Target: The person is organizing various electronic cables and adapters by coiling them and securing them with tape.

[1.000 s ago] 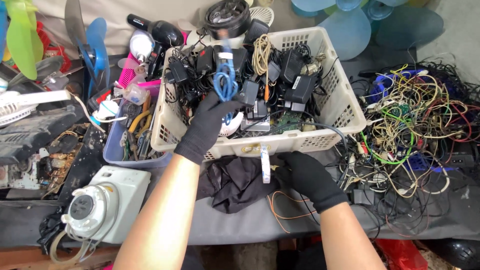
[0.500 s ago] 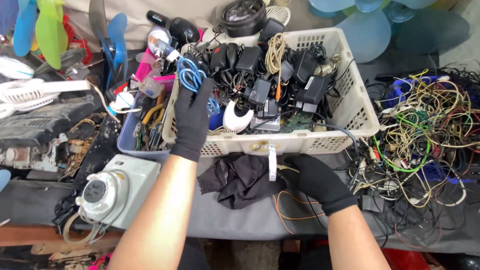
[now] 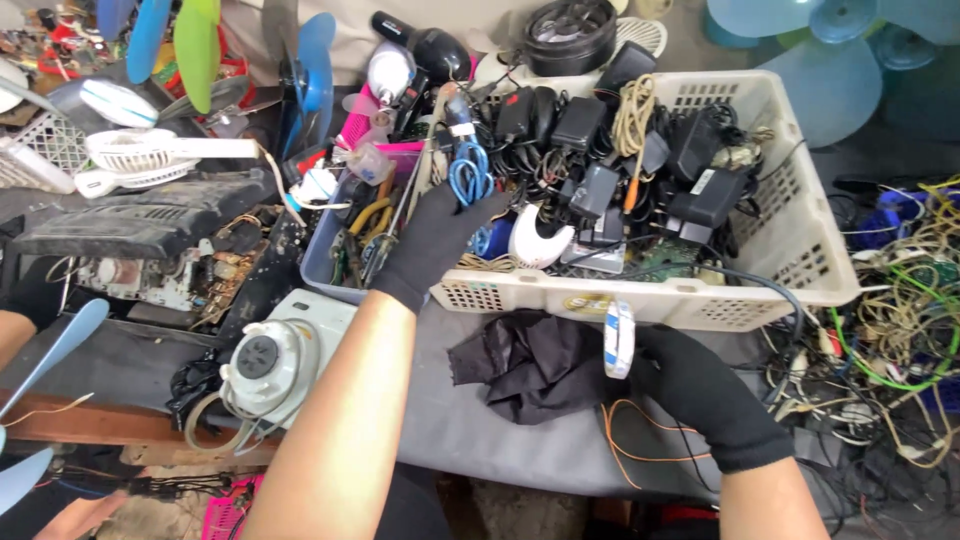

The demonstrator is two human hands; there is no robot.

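Both my hands wear black gloves. My left hand [image 3: 435, 240] reaches over the near left corner of a white plastic basket [image 3: 760, 290] and holds a coiled blue cable [image 3: 470, 175] above it. The basket is full of black power adapters [image 3: 700, 200], cords and a white curved part [image 3: 535, 240]. My right hand [image 3: 690, 385] rests on the grey table in front of the basket and grips a small roll of white tape [image 3: 619, 338]. A crumpled black cloth [image 3: 535, 365] lies between my hands.
A tangle of coloured wires [image 3: 900, 320] fills the right. At the left are a blue bin of tools [image 3: 345, 250], a white fan motor [image 3: 270, 360], a dark circuit chassis [image 3: 160, 250], fan blades [image 3: 190, 40] and a black hair dryer [image 3: 430, 45]. Another person's arm [image 3: 15, 330] shows at far left.
My left hand has carried the blue cable from the middle of the basket to its left edge. My right hand still holds the tape roll. The camera has shifted left.
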